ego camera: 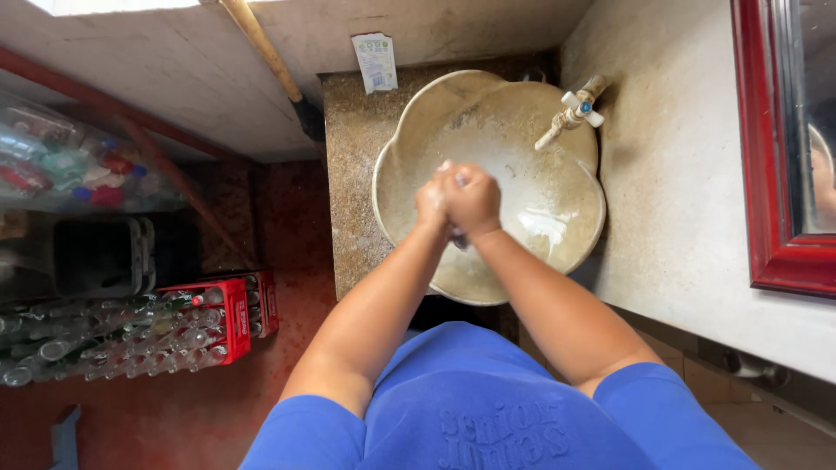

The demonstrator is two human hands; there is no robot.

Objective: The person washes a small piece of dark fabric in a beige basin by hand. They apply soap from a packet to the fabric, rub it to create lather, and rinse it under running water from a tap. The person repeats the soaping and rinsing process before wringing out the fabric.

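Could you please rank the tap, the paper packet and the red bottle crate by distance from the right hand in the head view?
From the right hand:
1. Tap, upper right, over the basin.
2. Paper packet, upper left, on the wall.
3. Red bottle crate, far left, on the floor.

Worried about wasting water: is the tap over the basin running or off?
Off, as far as visible: no stream falls from the tap into the basin, where both hands are clasped.

Red floor (174, 418), worn. Pale rough wall (679, 174) at right carries a red-framed mirror (784, 148). Speckled stone surface (348, 174). Red crate (231, 318) of glass bottles at left, dark bin (96, 257) behind it. Wooden handle (261, 48) leans against wall. Daylight from top left.
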